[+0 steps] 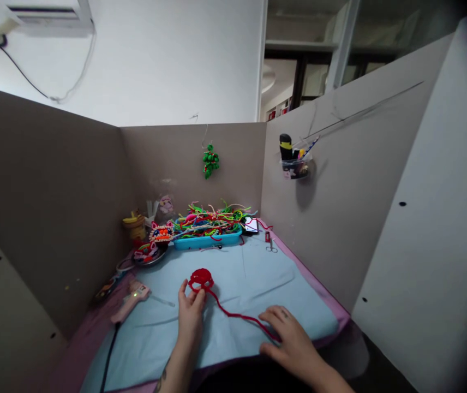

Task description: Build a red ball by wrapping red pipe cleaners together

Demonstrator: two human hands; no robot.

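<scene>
- White wall [176, 60] behind, with an air conditioner [49, 12] high at the left.
- Grey partitions [163, 153] close in the counter [73, 349] at the back and on both sides.
- Blue cloth [253, 284] lies over the counter, creased, with pink showing along its edges.
- Blue tray [209, 240] stands at the back, heaped with tangled strands [213, 221] of many colours.
- Left hand [192, 305]: thumb and fingers closed on the lower edge of the red piece [201, 277].
- Right hand [288, 338]: half open, thumb apart from the fingers. The red strand [239, 315] runs up to it; whether it touches, I cannot tell.
- Pink glue gun [131, 302] lies left of the left hand, its nozzle toward the middle.
- Clear cup [294, 166] of tools hangs on the right partition.
- Bowl [151, 262] sits at the back left, holding bright pieces.
- Green ornament [210, 162] hangs on the back partition.
- Phone [251, 224] is at the tray's right end.
- Red piece: rounded, above the middle of the cloth, its strand trailing right.
- Scissors [271, 248] lie near the right edge.
</scene>
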